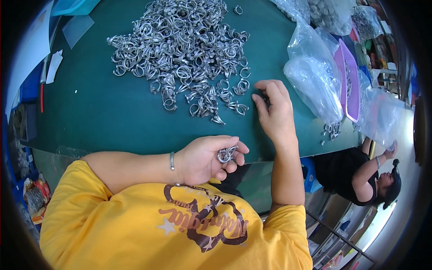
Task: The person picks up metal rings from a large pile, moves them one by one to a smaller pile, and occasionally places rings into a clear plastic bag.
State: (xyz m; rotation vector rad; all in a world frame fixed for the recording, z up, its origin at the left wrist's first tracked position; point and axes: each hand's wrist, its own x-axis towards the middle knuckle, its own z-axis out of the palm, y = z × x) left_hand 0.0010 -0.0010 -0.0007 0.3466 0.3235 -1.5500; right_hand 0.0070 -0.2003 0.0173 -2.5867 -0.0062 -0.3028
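Observation:
A large heap of silver-coloured metal rings (180,45) lies on the green table, with looser clusters along its near edge. My left hand (207,155) is palm up near the table's front edge, its fingers curled around a few metal rings (227,154). To the right of the heap, my right hand (275,105) hovers at the table with thumb and forefinger apart. Nothing shows between those two fingertips, though the other fingers are partly hidden. The closest rings lie just left of this hand.
Clear plastic bags (315,85) and a purple basket (347,81) stand on the right, beside a small group of metal parts (332,130). A co-worker (360,175) in black is at the far right. A teal tray (74,6) sits at the upper left.

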